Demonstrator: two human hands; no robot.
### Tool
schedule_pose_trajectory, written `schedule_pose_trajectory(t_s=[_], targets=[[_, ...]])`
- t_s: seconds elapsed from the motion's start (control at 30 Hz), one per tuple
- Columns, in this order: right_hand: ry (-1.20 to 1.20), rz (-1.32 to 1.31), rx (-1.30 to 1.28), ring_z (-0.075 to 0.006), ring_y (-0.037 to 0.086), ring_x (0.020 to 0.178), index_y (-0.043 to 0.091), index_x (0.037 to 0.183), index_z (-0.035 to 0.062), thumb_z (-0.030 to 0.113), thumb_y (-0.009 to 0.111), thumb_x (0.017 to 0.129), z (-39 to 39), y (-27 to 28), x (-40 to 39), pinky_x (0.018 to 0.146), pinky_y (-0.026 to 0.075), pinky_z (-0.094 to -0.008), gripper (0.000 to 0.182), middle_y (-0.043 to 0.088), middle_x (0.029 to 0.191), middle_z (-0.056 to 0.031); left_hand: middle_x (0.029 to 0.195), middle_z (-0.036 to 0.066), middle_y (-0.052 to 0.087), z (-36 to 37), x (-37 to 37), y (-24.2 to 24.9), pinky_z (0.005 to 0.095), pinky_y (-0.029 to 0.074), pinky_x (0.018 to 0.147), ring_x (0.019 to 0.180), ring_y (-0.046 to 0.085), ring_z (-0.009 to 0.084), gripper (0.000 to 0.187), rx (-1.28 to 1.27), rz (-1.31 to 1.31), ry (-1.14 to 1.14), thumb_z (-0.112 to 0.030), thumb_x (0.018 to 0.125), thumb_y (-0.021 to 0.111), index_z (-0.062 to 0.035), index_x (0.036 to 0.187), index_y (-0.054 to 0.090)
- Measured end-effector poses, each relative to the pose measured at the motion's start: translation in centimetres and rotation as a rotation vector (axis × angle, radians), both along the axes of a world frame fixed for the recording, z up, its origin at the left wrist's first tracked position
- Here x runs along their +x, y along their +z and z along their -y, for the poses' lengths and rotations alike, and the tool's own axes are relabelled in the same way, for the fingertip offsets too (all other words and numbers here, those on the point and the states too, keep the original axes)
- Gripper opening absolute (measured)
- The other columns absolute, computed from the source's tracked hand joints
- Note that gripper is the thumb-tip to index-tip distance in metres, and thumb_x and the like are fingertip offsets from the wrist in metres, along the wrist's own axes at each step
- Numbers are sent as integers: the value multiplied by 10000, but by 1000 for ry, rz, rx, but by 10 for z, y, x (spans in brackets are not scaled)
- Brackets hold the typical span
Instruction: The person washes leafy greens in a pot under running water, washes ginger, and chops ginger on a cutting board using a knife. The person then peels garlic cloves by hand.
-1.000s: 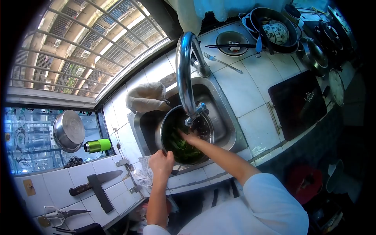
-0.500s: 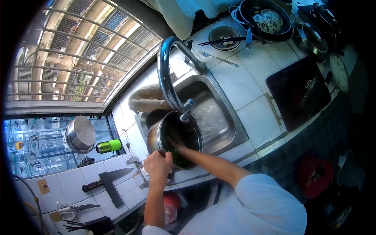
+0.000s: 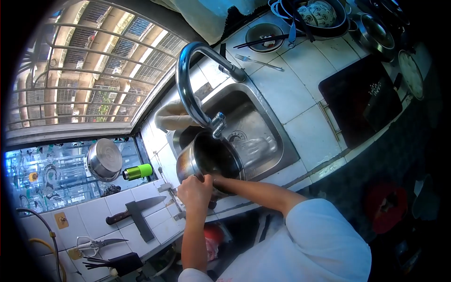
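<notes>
A steel pot (image 3: 185, 165) with a browned outer wall leans over the near side of the sink (image 3: 287, 157). Its mouth faces the basin, and its dark inside is hard to make out. My left hand (image 3: 195, 190) is closed round the pot's handle at the near rim. Beside it, my right hand (image 3: 219, 182) reaches in at the pot's mouth; its fingers are hidden in the dark. The curved chrome faucet (image 3: 183, 80) arches over the pot, its spout just above the rim. Wet, glossy streaks show on the basin floor right of the pot.
A cleaver-like knife (image 3: 136, 211), scissors (image 3: 101, 243) and a green bottle (image 3: 137, 172) lie left. Beyond the sink are a fork (image 3: 258, 62) and a bowl with chopsticks (image 3: 264, 36). A dark board (image 3: 350, 101) lies right. A beige cloth (image 3: 176, 115) hangs by the faucet.
The pot has tipped further toward the basin, and glossy wet streaks have spread on the basin floor. My right hand has shifted nearer the pot's near rim. The view has shifted slightly.
</notes>
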State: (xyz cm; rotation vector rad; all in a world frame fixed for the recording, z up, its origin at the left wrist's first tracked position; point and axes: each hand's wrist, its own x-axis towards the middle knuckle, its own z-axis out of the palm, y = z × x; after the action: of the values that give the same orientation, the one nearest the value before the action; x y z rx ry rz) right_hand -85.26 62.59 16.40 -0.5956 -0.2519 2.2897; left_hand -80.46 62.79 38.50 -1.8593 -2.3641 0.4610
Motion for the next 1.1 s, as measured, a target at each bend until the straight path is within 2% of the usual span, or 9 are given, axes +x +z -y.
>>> schedule_pose_trajectory(t_s=[0.4, 0.5, 1.1], targets=[[68, -159, -51, -235, 467, 1101, 402, 1272, 54, 509, 533, 814, -2, 24, 11, 940, 361, -330, 659, 463, 1228, -131, 629, 201, 610, -3, 36, 6, 388, 494, 612, 605, 621, 329, 370, -2, -69, -34, -323, 698, 578, 40, 650, 633], [77, -191, -60, -236, 470, 1098, 404, 1271, 54, 511, 532, 814, -4, 28, 18, 939, 361, -330, 659, 468, 1223, -131, 619, 226, 594, -5, 46, 4, 415, 487, 610, 598, 610, 358, 399, 22, -30, -43, -336, 671, 571, 56, 620, 623], [152, -361, -95, -242, 487, 1078, 417, 1263, 56, 525, 527, 810, -6, 53, 38, 931, 365, -334, 661, 497, 1190, -132, 684, 216, 620, -14, 85, 5, 408, 498, 652, 655, 627, 344, 378, -85, -99, -39, -325, 696, 551, 40, 684, 646]])
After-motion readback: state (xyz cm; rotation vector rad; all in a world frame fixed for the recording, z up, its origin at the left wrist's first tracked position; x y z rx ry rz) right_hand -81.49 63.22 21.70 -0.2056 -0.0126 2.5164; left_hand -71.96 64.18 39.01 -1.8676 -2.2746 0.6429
